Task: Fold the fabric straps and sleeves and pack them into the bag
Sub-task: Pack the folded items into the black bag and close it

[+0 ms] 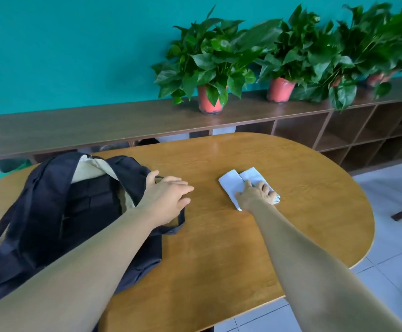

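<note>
Right hand (257, 192) lies on the small white folded fabric piece (231, 185), thumb stretched flat, fingers curled round the cloth's 3 o'clock end; the fingertips are tucked out of sight, and the cloth bunches there; left hand (168, 197) lies spread on the mouth rim of the dark navy fabric bag with beige lining (87, 207), fingers nearly straight and holding nothing, thumb apart toward 11 o'clock; the left forearm hides the bag's near side, and its dark insides are hard to make out; the fabric piece shows two flat white lobes side by side, pointing toward 12 o'clock beyond the right hand; it lies on the rounded wooden table (243, 248), at 3 o'clock from the bag, apart from it; green potted plants in red pots (209, 58) stand on the long dark wooden shelf (75, 125) at 12 o'clock, the rightmost cut off.
</note>
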